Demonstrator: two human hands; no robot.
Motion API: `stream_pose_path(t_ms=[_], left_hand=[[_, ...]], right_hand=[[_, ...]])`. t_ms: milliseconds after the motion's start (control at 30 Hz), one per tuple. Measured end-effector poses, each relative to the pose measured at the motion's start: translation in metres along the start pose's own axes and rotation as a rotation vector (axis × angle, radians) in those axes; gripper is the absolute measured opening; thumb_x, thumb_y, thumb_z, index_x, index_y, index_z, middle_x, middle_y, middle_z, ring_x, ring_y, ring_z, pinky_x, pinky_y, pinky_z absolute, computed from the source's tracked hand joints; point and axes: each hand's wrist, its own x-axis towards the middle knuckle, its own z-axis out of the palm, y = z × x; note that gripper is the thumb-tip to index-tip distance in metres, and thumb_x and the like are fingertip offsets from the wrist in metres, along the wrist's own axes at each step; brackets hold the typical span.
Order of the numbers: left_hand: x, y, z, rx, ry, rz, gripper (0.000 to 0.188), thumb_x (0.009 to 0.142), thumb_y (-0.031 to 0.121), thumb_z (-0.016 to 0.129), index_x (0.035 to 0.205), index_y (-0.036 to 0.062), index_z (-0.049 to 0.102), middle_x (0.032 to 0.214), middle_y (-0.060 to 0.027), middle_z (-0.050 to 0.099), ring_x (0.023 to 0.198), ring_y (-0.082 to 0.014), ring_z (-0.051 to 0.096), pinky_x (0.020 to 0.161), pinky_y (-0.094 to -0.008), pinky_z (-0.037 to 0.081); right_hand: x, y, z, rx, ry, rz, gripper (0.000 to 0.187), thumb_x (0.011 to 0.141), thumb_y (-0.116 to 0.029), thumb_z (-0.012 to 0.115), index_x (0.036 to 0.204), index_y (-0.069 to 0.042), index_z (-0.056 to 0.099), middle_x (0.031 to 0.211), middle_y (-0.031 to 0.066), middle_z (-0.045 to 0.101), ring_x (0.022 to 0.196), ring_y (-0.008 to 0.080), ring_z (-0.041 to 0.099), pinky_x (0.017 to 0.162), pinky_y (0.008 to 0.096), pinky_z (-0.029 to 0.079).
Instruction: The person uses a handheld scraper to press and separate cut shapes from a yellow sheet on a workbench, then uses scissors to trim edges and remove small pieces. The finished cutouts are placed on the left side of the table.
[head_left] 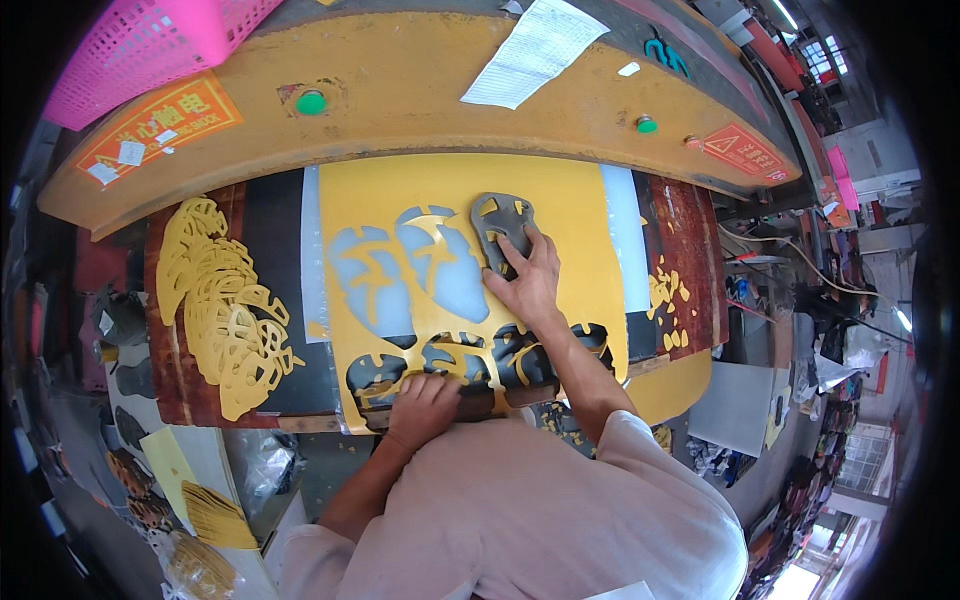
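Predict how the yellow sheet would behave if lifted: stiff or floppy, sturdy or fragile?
The yellow sheet looks thin and riddled with cut-outs, so it would probably flop. The narrow strips between holes might stretch or tear. Lying flat, it seems unlikely to roll.

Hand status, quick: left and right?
Left hand: half-curled on the near cut-out edge of the yellow sheet; grip can't be told.
Right hand: spread over the dark sole-shaped cutting die, touching it; firm grip can't be told.
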Motion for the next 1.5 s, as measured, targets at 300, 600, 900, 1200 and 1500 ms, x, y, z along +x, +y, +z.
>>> stream_pose_path(t_ms=[300,600,900,1200,1500], left_hand=[[0.055,-0.038,0.004,-0.015,0.019,-0.013,0.012,0.086,0.012,0.075,0.097,0.0108,0.07,0.088,-0.0056,0.06,0.09,-0.028,0.062,0.084,-0.0426,0.05],[0.137,-0.119,0.027,0.07,0.113,0.01,0.01,0.088,0.016,0.075,0.096,0.01,0.074,0.089,-0.0059,0.065,0.091,-0.0287,0.064,0.083,-0.0451,0.05],[0.22,-0.18,0.05,0.234,0.211,-0.029,0.01,0.089,0.018,0.076,0.093,0.0103,0.074,0.092,-0.0061,0.068,0.095,-0.0301,0.064,0.086,-0.0459,0.05],[0.25,-0.207,0.059,0.323,0.203,-0.032,0.018,0.091,0.025,0.069,0.088,0.0071,0.065,0.096,-0.016,0.064,0.096,-0.0395,0.061,0.086,-0.0536,0.045],[0.237,-0.213,0.071,0.4,0.06,-0.132,0.025,0.096,0.024,0.06,0.084,0.0018,0.062,0.094,-0.019,0.058,0.097,-0.0413,0.056,0.089,-0.0536,0.043]], right_hand=[[0.062,0.003,0.003,0.028,-0.005,-0.016,0.061,0.084,-0.046,0.078,0.136,-0.015,0.075,0.152,0.0284,0.05,0.139,0.0539,0.044,0.12,0.0591,0.032],[0.03,0.053,-0.062,0.353,-0.042,0.209,0.039,0.09,-0.027,0.079,0.121,-0.003,0.079,0.129,0.0286,0.071,0.123,0.0443,0.067,0.106,0.0448,0.053],[0.097,0.138,-0.108,0.718,0.333,0.663,0.057,0.104,-0.014,0.07,0.154,0.007,0.052,0.103,0.0013,0.073,0.092,0.0071,0.066,0.083,0.0245,0.054],[0.151,0.149,-0.046,0.409,0.571,0.123,0.05,0.103,-0.017,0.065,0.147,0.004,0.055,0.111,0.0263,0.068,0.1,0.0443,0.068,0.095,0.0482,0.056],[0.105,0.172,0.026,0.003,0.243,-0.103,0.028,0.095,-0.035,0.07,0.079,-0.012,0.071,0.083,0.0055,0.061,0.088,0.0294,0.061,0.085,0.044,0.045]])
